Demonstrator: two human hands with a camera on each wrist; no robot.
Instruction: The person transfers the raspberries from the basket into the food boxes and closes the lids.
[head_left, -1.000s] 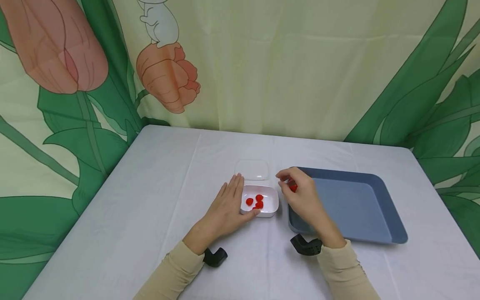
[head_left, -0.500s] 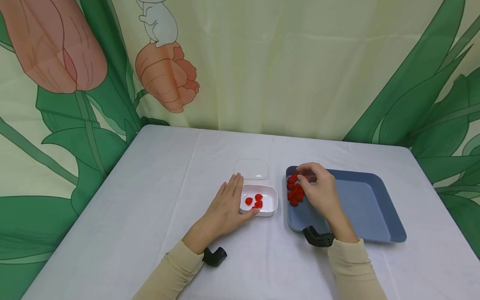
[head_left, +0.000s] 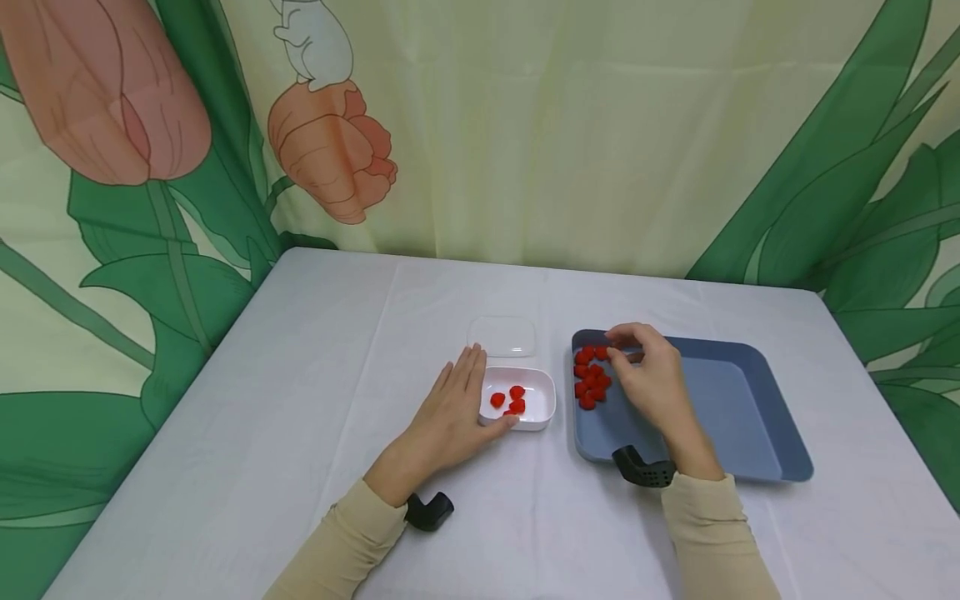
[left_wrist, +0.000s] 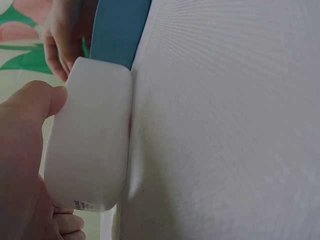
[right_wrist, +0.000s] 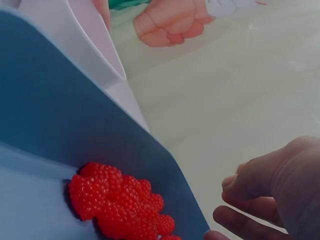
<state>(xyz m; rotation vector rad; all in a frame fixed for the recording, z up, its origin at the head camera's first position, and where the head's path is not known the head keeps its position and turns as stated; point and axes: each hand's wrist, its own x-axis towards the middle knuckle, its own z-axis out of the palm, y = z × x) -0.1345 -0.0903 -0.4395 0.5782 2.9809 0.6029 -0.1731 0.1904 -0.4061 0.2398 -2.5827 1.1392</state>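
A small white box point(head_left: 540, 386) stands mid-table with several red raspberries point(head_left: 517, 392) in it. My left hand point(head_left: 444, 410) rests at its left end, fingers straight along the side and thumb on the near rim; in the left wrist view the thumb point(left_wrist: 52, 100) bends onto the rim. At the left end of the blue-grey tray point(head_left: 708, 417) lies a cluster of raspberries point(head_left: 594, 377), seen close in the right wrist view as bumpy red berries point(right_wrist: 120, 200). Over the tray, just right of them, my right hand point(head_left: 652, 375) has loosely bent fingers with a gap between the tips.
A clear plastic lid point(head_left: 502, 336) lies behind the white box. The tray's raised wall stands close to the box's right side. White cloth point(head_left: 337, 358) covers the table, and a printed curtain point(head_left: 562, 150) hangs at its back edge.
My right hand has moved right from the tray's left edge to above the tray, uncovering the raspberries there. The left hand and the white box have stayed put.
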